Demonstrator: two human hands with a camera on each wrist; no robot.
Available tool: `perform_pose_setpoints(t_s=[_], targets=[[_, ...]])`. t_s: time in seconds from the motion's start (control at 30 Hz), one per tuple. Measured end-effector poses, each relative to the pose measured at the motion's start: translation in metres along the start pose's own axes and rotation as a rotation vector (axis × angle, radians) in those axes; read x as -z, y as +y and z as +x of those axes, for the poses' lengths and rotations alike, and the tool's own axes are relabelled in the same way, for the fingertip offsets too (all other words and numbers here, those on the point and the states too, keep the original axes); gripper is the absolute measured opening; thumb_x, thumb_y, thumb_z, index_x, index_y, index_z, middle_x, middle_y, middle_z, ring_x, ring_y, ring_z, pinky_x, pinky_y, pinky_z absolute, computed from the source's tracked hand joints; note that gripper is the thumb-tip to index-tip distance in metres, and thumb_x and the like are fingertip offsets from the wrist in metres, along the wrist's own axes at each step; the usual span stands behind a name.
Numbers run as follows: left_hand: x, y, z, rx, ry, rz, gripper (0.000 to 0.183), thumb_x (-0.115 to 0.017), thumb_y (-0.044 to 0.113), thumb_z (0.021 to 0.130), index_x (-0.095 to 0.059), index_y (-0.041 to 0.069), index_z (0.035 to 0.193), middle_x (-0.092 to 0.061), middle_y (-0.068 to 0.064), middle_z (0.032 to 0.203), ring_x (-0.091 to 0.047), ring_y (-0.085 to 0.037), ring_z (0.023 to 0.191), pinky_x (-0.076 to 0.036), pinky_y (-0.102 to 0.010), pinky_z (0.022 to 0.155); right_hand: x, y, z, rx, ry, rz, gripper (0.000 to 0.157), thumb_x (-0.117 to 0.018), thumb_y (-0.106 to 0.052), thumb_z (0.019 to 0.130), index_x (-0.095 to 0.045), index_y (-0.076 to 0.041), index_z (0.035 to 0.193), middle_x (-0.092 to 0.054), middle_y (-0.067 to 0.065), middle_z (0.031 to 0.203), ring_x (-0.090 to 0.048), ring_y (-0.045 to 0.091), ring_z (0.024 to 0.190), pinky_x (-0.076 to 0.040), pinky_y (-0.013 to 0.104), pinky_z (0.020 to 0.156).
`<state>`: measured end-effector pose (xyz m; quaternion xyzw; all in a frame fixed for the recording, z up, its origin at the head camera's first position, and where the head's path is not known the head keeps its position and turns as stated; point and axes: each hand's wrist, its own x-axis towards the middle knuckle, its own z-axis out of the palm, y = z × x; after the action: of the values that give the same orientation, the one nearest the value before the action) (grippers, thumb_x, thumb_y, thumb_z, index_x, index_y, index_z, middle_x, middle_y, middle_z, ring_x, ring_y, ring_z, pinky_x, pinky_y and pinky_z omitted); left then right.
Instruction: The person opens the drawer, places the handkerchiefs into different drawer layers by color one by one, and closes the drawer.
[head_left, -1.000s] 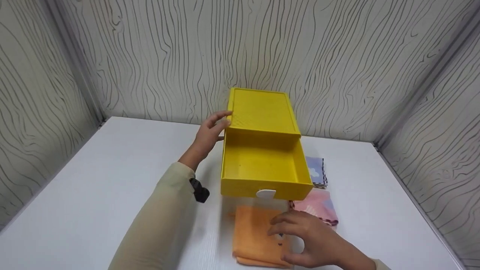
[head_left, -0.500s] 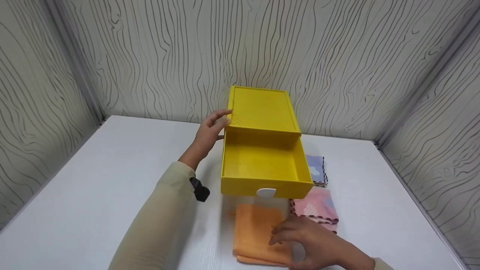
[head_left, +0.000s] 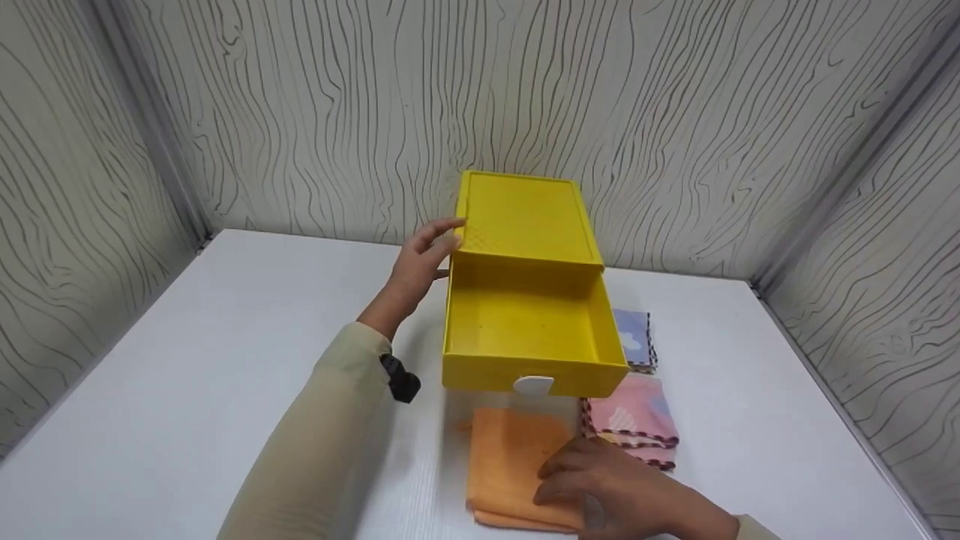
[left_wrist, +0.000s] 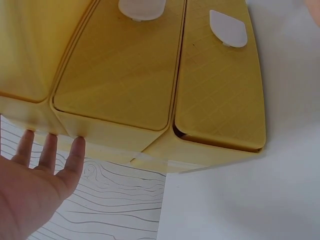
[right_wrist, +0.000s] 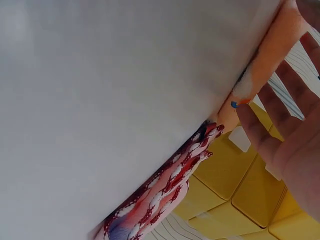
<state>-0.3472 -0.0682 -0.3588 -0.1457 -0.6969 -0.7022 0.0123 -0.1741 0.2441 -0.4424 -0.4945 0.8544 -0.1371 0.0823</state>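
Note:
A yellow drawer unit (head_left: 525,217) stands on the table with its top drawer (head_left: 521,322) pulled out and nothing inside. My left hand (head_left: 412,270) rests its fingertips along the unit's left side; in the left wrist view those straight fingers (left_wrist: 75,160) touch the yellow wall. Below the drawer lies a folded orange towel (head_left: 502,465). My right hand (head_left: 622,487) reaches over its right part, with fingertips down at the cloth and the thumb near its lower edge. In the right wrist view, the fingers (right_wrist: 255,132) stretch loosely over the orange towel.
A folded pink towel (head_left: 630,405) with a striped border lies right of the orange one, and a blue towel (head_left: 634,337) sits behind it, partly hidden by the drawer. Two lower drawers with white tabs (left_wrist: 227,27) are closed. A patterned wall (head_left: 360,120) rises behind the white table.
My right hand has come down onto the orange towel and its fingers have moved lower toward the towel's right side. The left hand keeps its place on the drawer unit.

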Motion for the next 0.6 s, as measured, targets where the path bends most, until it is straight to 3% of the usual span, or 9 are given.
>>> perform_pose_setpoints(t_s=[0.23, 0.6], targets=[[-0.0006, -0.0014, -0.0009, 0.001, 0.026, 0.029, 0.04, -0.05, 0.037, 0.096, -0.053, 0.025, 0.134, -0.042, 0.002, 0.149, -0.053, -0.021, 0.126, -0.048, -0.046, 0.099, -0.0027, -0.0008, 0.0018, 0.03, 0.032, -0.049, 0.034, -0.072, -0.042, 0.083, -0.063, -0.042, 0.115, -0.061, -0.021, 0.121, -0.053, 0.006, 0.112, -0.045, 0.042, 0.095], [-0.0019, -0.0017, -0.0006, 0.002, 0.036, 0.035, 0.039, -0.05, 0.037, 0.095, -0.054, 0.027, 0.133, -0.047, 0.003, 0.144, -0.056, -0.02, 0.122, -0.049, -0.046, 0.097, 0.0015, 0.0014, 0.0, -0.008, -0.017, 0.0, 0.037, -0.074, -0.034, 0.082, -0.063, -0.04, 0.117, -0.061, -0.017, 0.123, -0.056, 0.008, 0.109, -0.05, 0.038, 0.093]])
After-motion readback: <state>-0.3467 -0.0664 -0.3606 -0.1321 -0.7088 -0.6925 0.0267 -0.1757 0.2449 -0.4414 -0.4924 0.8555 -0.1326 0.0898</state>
